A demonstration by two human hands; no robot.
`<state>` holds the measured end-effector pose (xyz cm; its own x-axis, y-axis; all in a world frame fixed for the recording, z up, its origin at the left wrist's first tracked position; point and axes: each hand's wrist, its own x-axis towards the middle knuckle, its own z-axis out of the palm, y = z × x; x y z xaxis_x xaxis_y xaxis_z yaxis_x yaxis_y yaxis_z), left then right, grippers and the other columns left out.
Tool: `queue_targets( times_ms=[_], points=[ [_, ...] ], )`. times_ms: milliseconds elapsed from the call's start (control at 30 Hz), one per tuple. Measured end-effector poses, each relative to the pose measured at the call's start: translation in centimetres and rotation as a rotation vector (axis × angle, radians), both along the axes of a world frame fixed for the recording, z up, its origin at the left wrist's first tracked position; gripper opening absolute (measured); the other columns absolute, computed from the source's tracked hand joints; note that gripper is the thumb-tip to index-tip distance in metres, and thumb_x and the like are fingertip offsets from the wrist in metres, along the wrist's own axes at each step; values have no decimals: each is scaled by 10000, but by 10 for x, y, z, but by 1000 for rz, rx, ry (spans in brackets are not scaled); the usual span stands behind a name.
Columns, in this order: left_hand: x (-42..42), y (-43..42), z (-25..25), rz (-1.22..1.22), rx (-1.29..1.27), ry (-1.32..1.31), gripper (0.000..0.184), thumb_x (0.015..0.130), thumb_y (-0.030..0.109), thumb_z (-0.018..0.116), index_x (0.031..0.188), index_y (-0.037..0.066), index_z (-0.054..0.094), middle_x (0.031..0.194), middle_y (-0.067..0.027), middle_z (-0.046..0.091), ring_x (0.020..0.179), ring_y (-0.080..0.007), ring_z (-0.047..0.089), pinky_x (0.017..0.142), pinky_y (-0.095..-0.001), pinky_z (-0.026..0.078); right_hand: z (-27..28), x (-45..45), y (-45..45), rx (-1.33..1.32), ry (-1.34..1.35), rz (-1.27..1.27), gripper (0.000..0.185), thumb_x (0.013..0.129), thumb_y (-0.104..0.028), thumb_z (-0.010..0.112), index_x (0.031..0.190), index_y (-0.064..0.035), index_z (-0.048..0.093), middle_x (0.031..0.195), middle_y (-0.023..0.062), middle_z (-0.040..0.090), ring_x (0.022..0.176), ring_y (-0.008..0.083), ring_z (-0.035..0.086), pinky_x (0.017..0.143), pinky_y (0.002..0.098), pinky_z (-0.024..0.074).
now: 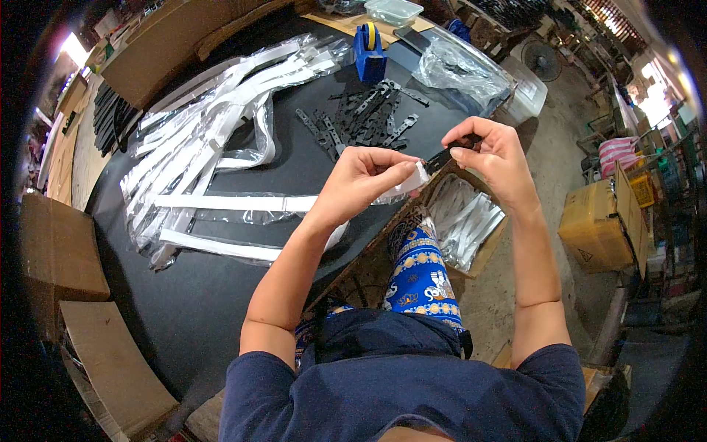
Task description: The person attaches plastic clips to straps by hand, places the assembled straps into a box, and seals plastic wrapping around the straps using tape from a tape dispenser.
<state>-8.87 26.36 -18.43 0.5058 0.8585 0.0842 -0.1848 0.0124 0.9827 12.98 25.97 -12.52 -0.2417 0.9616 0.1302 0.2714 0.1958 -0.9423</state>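
Note:
My left hand (368,178) is closed in a pinch on the end of a white strip (420,179) in clear plastic. Between the thumb and fingers of my right hand (490,153) is a narrow black plastic piece (439,160). Its tip meets the white end, though I cannot tell whether it is inside the plastic. Just beyond my hands lies a pile of black plastic pieces with holes (372,118). To the left, many white strips in clear sleeves (213,140) are spread over the black table (147,317).
A blue tape dispenser (370,62) stands at the back of the table, near crumpled clear plastic (460,72). Below the table's right edge, a box holds more wrapped white strips (464,221). Cardboard boxes stand at left (62,254) and on the floor at right (598,228).

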Motion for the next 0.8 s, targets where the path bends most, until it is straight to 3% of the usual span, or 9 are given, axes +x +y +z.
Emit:
queue_targets(
  times_ms=[167,333,433,467,600,700,767,800],
  points=[
    [1,1,-5,4,22,-7,259,886,170,656,1032,-43,682,886,-96,703,784,-125,666,725,-233,521,0,0,0,-10,-5,2,144,776,50,597,901,11,657,771,-21,595,670,12,488,581,176,374],
    [-6,9,-4,152,246,43,293,877,189,674,1062,-38,674,965,-87,699,865,-113,643,784,-246,506,5,-1,-4,13,-16,-21,144,772,65,619,899,14,664,792,-17,614,685,16,504,594,182,394],
    [-18,18,-8,55,243,111,306,865,184,685,1080,-34,668,993,-76,697,903,-105,629,797,-255,497,13,-3,-12,56,-52,-80,142,777,74,628,899,12,667,802,-11,623,709,26,526,603,185,408],
    [-21,20,-10,-18,108,126,305,847,192,707,1059,-26,681,970,-65,699,871,-92,624,771,-252,495,12,-5,-13,134,-52,-92,135,783,63,644,901,1,666,814,-8,634,724,33,542,613,191,424],
    [0,19,3,19,177,100,271,831,199,729,985,-24,710,834,-50,698,765,-63,605,696,-213,480,7,-4,-20,320,-93,-152,131,781,52,659,899,-5,662,824,2,646,722,34,551,619,196,436],
    [17,23,13,34,192,74,259,826,180,732,982,-25,710,841,-53,699,767,-65,608,704,-220,484,6,-6,-26,376,-141,-197,107,799,25,667,900,-10,659,815,14,649,713,34,555,620,199,441],
    [24,25,21,17,209,71,246,833,182,724,968,-23,708,870,-46,698,782,-75,606,730,-218,477,2,-6,-27,306,-79,-242,72,832,-26,660,904,-23,663,775,26,638,686,47,561,621,205,447],
    [27,27,24,14,200,49,242,834,177,724,970,-22,707,870,-48,697,779,-73,604,727,-216,475,4,-5,-30,232,-62,-254,97,865,-91,652,928,-18,668,813,60,644,746,67,572,636,216,457]
  ],
)
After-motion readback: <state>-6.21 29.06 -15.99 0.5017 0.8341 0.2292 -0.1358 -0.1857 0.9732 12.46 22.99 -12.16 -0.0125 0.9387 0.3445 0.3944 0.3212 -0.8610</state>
